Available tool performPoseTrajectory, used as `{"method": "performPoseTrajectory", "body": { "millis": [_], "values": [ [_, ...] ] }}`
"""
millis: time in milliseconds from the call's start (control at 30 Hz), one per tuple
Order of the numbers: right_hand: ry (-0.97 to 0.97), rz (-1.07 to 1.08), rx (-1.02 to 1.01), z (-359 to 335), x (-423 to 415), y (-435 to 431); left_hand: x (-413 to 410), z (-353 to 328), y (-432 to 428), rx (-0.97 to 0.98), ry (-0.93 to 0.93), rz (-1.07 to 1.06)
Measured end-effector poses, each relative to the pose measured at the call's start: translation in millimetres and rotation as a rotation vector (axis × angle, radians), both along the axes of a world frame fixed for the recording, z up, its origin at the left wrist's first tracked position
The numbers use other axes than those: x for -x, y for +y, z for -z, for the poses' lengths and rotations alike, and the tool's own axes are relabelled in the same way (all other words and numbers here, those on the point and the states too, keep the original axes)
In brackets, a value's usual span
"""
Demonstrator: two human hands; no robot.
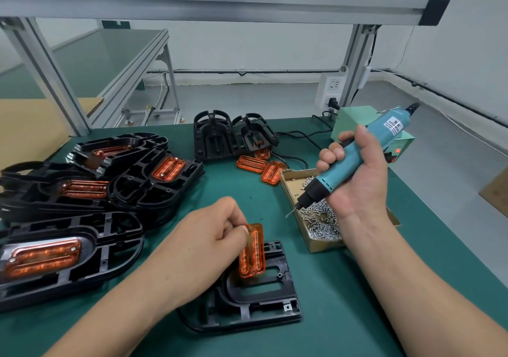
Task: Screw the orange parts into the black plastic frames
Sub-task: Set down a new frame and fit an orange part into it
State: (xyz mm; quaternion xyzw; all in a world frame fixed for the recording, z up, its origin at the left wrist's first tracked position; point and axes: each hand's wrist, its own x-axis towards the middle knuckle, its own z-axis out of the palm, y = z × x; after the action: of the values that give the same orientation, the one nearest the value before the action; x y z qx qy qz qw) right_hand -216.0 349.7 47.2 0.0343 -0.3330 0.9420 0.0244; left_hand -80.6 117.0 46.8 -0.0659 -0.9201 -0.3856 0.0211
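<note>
A black plastic frame point(264, 299) lies flat on the green mat in front of me. My left hand point(203, 244) pinches a translucent orange part point(252, 252) by its top end, holding it upright over the frame's oval opening. My right hand point(357, 175) grips a teal electric screwdriver point(354, 158), tilted with its black nose pointing down-left above the screw box; a screw sits on the bit tip point(288, 214). Three loose orange parts point(251, 164) lie further back on the mat.
A cardboard box of silver screws point(319, 219) sits right of the frame. Several black frames with orange parts fitted point(82, 191) are piled on the left. Two frames without parts point(217, 136) stand at the back, beside a green power unit point(354, 120) and cables.
</note>
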Motion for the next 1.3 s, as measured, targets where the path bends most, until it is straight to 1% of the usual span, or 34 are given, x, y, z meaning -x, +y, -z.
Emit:
{"method": "performPoseTrajectory", "body": {
  "millis": [133, 300, 500, 600, 700, 900, 1067, 1300],
  "values": [
    [0.002, 0.001, 0.002, 0, 0, 0, -3, -4, 1, 0.13, -0.008, 0.0],
    [0.007, 0.0, -0.003, 1, 0, 0, -4, -6, -3, 0.279, -0.072, 0.039],
    [0.011, -0.001, -0.007, 1, 0, 1, 0, -4, -9, 0.175, -0.153, 0.093],
    [0.01, -0.002, -0.008, 0, 0, 1, 0, -3, -11, 0.128, -0.143, 0.145],
    [0.013, -0.005, -0.011, 0, 0, 1, -4, -1, -8, 0.144, -0.133, 0.204],
    [0.013, -0.007, -0.019, 0, 0, 1, -9, -4, 3, 0.323, -0.129, 0.15],
    [0.006, -0.01, -0.021, 1, 0, 1, -11, -5, 2, 0.454, -0.047, 0.079],
    [0.006, -0.019, -0.028, 1, 0, 1, -12, -4, 0, 0.611, 0.036, 0.096]
  ]
}}
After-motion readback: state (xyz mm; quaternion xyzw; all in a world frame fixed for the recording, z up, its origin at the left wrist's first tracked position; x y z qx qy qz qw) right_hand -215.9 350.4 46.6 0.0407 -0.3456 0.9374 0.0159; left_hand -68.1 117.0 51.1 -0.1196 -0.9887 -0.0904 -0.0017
